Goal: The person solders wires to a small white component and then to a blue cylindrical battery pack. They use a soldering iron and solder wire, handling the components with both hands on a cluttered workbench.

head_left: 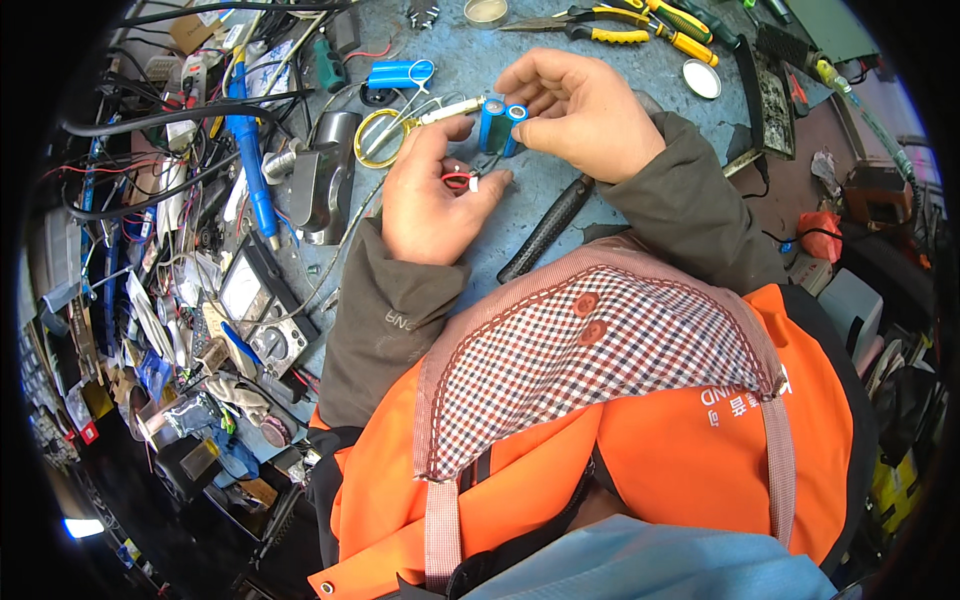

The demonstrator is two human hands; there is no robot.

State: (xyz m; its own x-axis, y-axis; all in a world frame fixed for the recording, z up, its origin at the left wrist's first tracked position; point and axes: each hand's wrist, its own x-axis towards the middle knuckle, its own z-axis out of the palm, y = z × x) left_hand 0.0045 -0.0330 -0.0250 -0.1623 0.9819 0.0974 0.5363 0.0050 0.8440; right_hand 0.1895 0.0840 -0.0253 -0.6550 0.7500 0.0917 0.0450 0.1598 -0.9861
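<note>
My right hand (580, 108) grips a blue two-cell battery pack (497, 127) between thumb and fingers, its round metal ends facing up. Close on its left, my left hand (437, 195) is closed around a short red wire lead with a small white connector (474, 184). Thin dark wires run between the lead and the underside of the pack. Just beyond the left hand lies a gold-coloured ring (380, 138), with a white stick-like piece (450, 111) near it, pointing toward the pack. A separate blue cylindrical cell pack (400, 75) rests farther back.
A black textured handle (547, 228) lies on the blue worktop near my apron. Yellow-handled pliers (607, 34), screwdrivers (683, 22) and a round white lid (702, 79) sit at the back. Leftward are a blue soldering iron (250, 150), a multimeter (280, 342) and tangled cables.
</note>
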